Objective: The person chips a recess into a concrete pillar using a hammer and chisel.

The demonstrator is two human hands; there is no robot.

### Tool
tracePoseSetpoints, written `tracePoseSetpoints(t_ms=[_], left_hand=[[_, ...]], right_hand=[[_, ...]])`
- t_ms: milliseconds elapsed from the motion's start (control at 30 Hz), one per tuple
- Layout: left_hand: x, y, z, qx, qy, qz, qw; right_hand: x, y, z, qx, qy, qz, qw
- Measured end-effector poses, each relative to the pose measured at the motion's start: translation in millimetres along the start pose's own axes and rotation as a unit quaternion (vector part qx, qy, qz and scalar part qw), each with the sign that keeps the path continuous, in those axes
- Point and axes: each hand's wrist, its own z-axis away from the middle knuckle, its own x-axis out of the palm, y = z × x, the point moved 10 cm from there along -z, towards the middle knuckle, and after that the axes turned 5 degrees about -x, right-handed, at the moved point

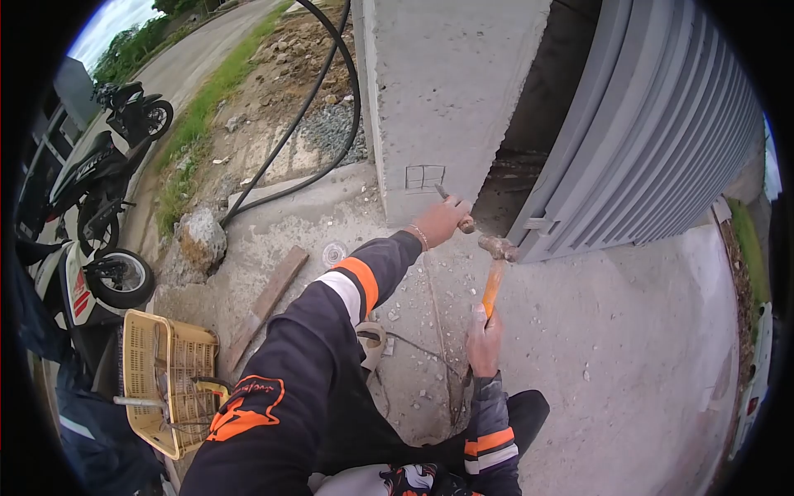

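Observation:
My left hand is wrapped round a chisel, whose tip meets the face of the concrete pillar by the lower right corner of a dark rectangle marked there. Fingers hide the middle of the chisel. My right hand grips the orange handle of a hammer. The dusty hammer head is just below and to the right of the chisel's butt end, with a small gap between them.
A grey ribbed metal gate stands right of the pillar. Black cable loops at its left. A wooden plank, a rock and a yellow basket with tools lie left. Motorbikes are parked beyond. Concrete chips litter the floor.

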Motion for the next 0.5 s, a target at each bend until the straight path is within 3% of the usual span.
tracePoseSetpoints(t_ms=[67,200,300,400,500], left_hand=[[-21,-16,-9,-0.003,0.084,0.016,0.996],[-38,-45,-16,-0.036,0.106,0.041,0.993],[-51,-42,-16,-0.022,0.113,0.045,0.992],[-55,-42,-16,-0.035,0.093,0.046,0.994],[-63,-42,-22,-0.042,0.102,0.067,0.992]], right_hand=[[1,-2,8,-0.005,-0.008,0.021,1.0],[6,-8,7,-0.016,-0.038,-0.008,0.999],[0,-58,9,-0.015,-0.034,-0.107,0.994],[-16,-143,15,-0.146,-0.011,-0.3,0.943],[-24,-218,22,-0.328,0.05,-0.35,0.876]])
